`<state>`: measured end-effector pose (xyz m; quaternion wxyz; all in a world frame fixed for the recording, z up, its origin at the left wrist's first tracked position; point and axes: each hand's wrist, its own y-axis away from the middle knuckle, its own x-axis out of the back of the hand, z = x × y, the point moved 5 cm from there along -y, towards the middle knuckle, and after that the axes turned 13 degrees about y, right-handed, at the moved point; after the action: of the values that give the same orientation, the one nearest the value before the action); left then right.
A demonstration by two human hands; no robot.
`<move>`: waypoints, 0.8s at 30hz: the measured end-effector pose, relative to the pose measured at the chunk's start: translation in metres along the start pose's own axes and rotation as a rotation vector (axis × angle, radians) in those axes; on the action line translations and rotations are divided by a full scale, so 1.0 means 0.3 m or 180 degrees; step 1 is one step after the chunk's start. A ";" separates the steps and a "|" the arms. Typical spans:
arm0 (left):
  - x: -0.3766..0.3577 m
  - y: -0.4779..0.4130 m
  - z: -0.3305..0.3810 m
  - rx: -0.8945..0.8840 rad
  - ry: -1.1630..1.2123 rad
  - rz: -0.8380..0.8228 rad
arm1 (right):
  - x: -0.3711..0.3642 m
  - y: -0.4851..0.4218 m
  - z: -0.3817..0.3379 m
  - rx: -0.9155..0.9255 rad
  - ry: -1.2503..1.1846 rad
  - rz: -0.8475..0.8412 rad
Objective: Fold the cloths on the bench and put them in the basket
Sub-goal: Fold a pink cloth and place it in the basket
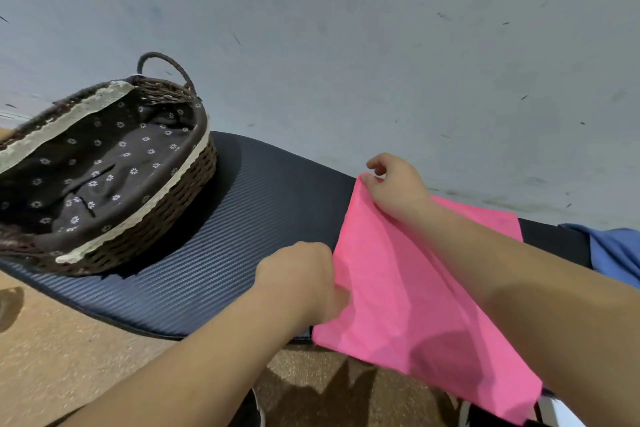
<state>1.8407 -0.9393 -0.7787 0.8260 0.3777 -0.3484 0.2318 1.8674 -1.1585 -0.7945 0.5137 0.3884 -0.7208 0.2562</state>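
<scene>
The far left corner of the pink cloth (408,288) is pinched by the right hand (398,189), while its left edge nearer the body is gripped by the curled fingers of the left hand (304,279). The cloth is spread over the right part of the dark ribbed bench (221,246), with its near edge hung past the bench front over the speckled floor (69,357). The wicker basket (149,218), lined with flowered fabric, is seen on the bench well to the left, a blue cloth (613,253) at the far right and a grey wall (381,45) behind.
</scene>
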 end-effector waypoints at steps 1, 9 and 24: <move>0.004 0.001 0.003 -0.0038 -0.0067 0.0129 | 0.016 0.013 -0.001 0.0036 -0.0006 0.0065; -0.052 -0.019 -0.005 -0.0126 0.0581 -0.0168 | 0.101 0.216 0.190 0.0351 0.0688 -0.0203; 0.129 -0.119 -0.031 -0.0345 0.0514 0.1151 | 0.179 0.522 0.460 -0.0507 0.1745 -0.1591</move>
<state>1.8927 -0.9490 -0.7705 0.8153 0.2442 -0.3552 0.3867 1.6546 -1.1917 -0.7863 0.7627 0.4282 -0.4573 0.1604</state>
